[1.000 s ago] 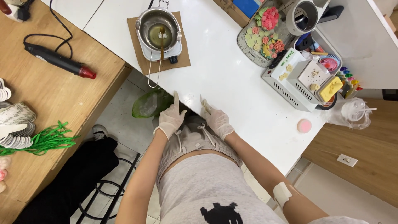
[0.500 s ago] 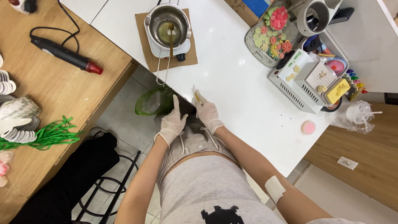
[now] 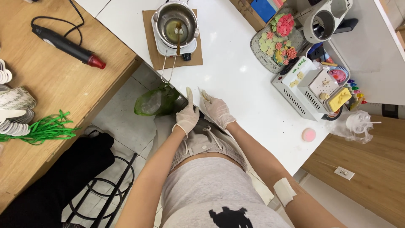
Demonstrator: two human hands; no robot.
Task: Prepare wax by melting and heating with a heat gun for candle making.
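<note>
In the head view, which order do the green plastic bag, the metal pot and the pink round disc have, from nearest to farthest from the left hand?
From the left hand at the table edge:
1. Green plastic bag, just beside it, below the table edge.
2. Metal pot, straight ahead on the white table.
3. Pink round disc, far on the right, beyond the right hand.

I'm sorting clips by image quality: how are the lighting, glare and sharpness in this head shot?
Head view: bright, even light with soft shadows; the white table is nearly washed out; the gloved left hand and right hand are sharp, no motion blur; wide-angle lens bends the table edges.
</note>
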